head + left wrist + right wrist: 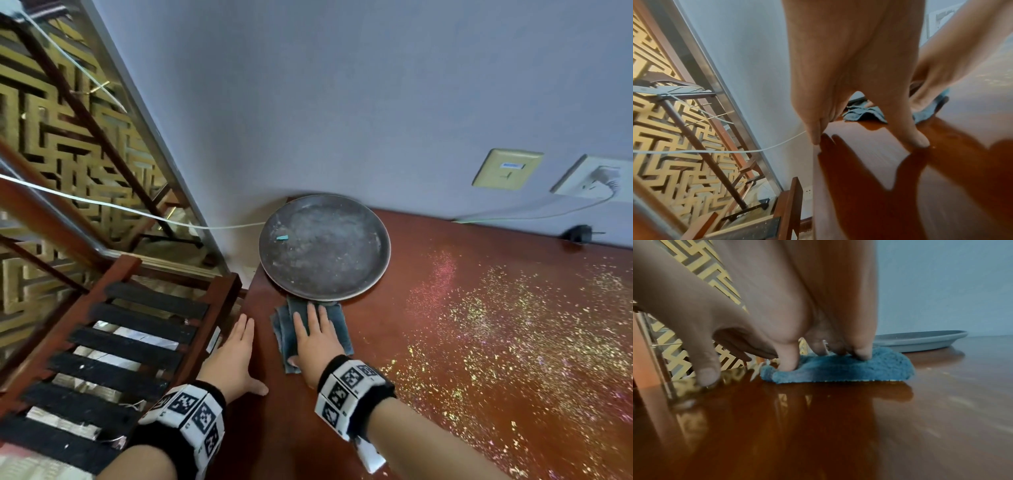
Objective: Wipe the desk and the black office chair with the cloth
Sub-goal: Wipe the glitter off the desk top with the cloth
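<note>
**Right hand flat on the cloth beside the tray**

The right hand [313, 337] lies palm down on the cloth [337, 325], fingers straight and a little spread, their tips pressing into the pile. The thumb reaches off the cloth's left side and touches the bare wood. This grip pinches nothing; it only presses.

The cloth is blue, folded, and lies flat near the left end of the surface [445, 308], a glossy red-brown top. Its far edge touches, or slips just under, the near rim of the tray [370, 274], a round, dark, dusty dish standing in the corner by the wall [342, 102]. A small teal scrap [282, 237] lies in the tray.

The left hand [236, 356] rests on the left edge of the surface, fingers straight and close together, thumb spread out to the right onto the wood. It holds nothing and is just beside the cloth, not touching it.

Yellowish specks are scattered over the right part of the surface. A slatted wooden rack [137, 342] stands just left of the surface. A white cord [137, 209] runs from the left toward the tray. Two wall plates [507, 169] sit at right, one with a plug.
</note>
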`<state>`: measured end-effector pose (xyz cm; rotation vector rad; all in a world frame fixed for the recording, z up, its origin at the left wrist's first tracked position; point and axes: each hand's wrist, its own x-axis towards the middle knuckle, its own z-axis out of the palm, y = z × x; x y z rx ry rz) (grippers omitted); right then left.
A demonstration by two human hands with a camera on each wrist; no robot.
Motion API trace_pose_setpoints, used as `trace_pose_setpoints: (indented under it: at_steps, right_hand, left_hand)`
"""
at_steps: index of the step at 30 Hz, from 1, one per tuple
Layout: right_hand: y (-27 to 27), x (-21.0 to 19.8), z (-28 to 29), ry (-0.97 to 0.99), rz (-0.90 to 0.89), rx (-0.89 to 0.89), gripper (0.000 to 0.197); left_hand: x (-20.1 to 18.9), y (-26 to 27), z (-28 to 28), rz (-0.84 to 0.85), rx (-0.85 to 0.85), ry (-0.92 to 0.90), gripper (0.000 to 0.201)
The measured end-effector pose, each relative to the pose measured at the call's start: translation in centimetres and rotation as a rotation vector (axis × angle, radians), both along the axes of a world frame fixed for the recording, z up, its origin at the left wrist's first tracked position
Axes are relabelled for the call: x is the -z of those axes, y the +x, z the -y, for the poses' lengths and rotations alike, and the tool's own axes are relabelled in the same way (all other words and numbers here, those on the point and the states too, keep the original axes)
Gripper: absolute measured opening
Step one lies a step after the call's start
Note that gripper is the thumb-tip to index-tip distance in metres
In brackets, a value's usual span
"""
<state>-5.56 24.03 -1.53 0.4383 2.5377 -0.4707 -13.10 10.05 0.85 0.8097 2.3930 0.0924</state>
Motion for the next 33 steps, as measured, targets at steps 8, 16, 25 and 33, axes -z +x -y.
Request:
trace_pose_setpoints:
  at_steps: [8,16,25,33]
  right_hand:
    - [-6.3,-0.2,2.8,-0.027,0.004,-0.154,0.077]
    - [-5.1,0.7,0.5,-0.002,-0.019,-0.149,0.080]
    - [0.1,0.2,-4.6,0.035,-0.020,-0.132,0.081]
    - [3.9,0.1,-6.0,0.041,-0.020,-0.208,0.083]
  left_hand:
    - [0.0,-0.8,1.6,0.020,-0.037,0.041,0.128]
    - [0.9,-0.7,2.2,0.009,0.000,-0.015,0.128]
    - [-0.2,-2.5,-1.5,-0.011,-0.058,0.062,0.111]
    - [1.0,-2.5,-8.3,0.041,-0.336,0.430,0.074]
